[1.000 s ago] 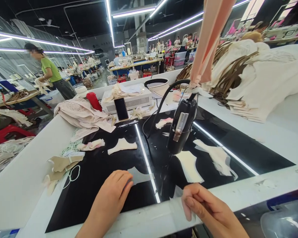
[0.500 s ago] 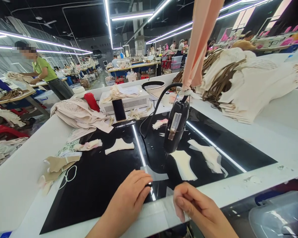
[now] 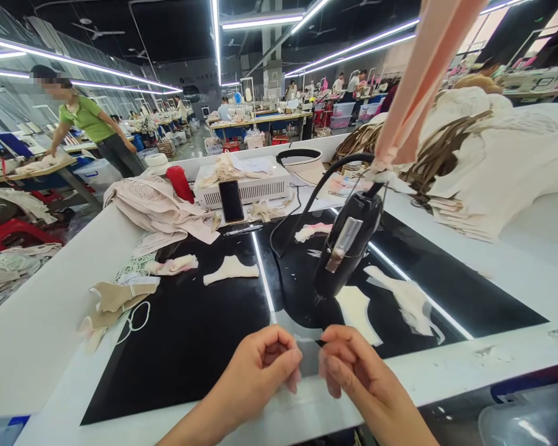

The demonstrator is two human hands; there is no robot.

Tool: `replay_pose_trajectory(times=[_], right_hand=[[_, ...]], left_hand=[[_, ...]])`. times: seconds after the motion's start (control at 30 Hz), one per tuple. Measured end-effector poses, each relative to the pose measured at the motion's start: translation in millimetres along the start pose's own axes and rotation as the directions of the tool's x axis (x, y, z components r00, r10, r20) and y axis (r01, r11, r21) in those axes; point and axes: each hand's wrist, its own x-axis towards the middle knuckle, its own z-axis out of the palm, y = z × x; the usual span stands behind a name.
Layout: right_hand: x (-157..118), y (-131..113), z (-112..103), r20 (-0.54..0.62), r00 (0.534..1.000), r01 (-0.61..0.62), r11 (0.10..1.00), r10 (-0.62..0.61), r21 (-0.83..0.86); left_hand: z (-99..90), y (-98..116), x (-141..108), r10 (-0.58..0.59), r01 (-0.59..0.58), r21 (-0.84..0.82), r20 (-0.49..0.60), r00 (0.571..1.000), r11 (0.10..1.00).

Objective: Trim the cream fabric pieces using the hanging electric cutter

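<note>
Close together over the near edge of the black mat [image 3: 167, 371] are my left hand [image 3: 270, 365] and my right hand [image 3: 358, 371]. Both have curled fingers, with thumbs near the index fingers. A thin, translucent grey piece [image 3: 310, 356] spans the gap between my fingertips, pinched at its sides; the exact grip is partly hidden. Just beyond lies a cream cut fabric piece [image 3: 359, 313], and right of it a cream piece with loose strips [image 3: 407, 297]. A black cylindrical device [image 3: 348, 241] hangs above the mat from a peach cloth strip [image 3: 404, 118].
Farther left on the mat lies another cream piece [image 3: 231, 269]. Tan pieces and pale cords [image 3: 121, 297] are at the left edge. Behind stand a phone [image 3: 231, 201], a white vented box [image 3: 246, 189] and fabric stacks [image 3: 502, 167]. A co-worker [image 3: 90, 127] stands far left.
My left hand has moved right and turned, its fingers curling beside my right hand. The translucent piece now shows between both hands. The view has shifted slightly; the hanging device tilts more.
</note>
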Motion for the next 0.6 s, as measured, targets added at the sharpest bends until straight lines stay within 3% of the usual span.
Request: replay_pose_trajectory(times=[0.13, 0.23, 0.33, 0.47, 0.6], right_hand=[[9, 8, -4, -0.050, 0.994, 0.086, 0.961, -0.102, -0.262], [18, 15, -7, 0.009, 0.963, 0.241, 0.848, -0.269, -0.473], [28, 20, -8, 0.091, 0.905, 0.391, 0.731, -0.415, -0.560], [39, 23, -4, 0.175, 0.837, 0.499, 0.591, -0.519, -0.633], [46, 26, 1, 0.227, 0.762, 0.556, 0.432, -0.607, -0.710]], left_hand=[[-6.1, -1, 9, -0.019, 0.024, 0.060, -0.079, 0.997, 0.998], [-9.1, -5, 13, 0.009, 0.014, 0.164, -0.140, 0.990, 0.986], [-11.8, -9, 14, 0.073, -0.010, 0.315, -0.189, 0.979, 0.949], [-17.5, -13, 12, 0.189, -0.038, 0.532, -0.233, 0.954, 0.846], [-21.8, -18, 12, 0.316, -0.042, 0.725, -0.248, 0.916, 0.688]])
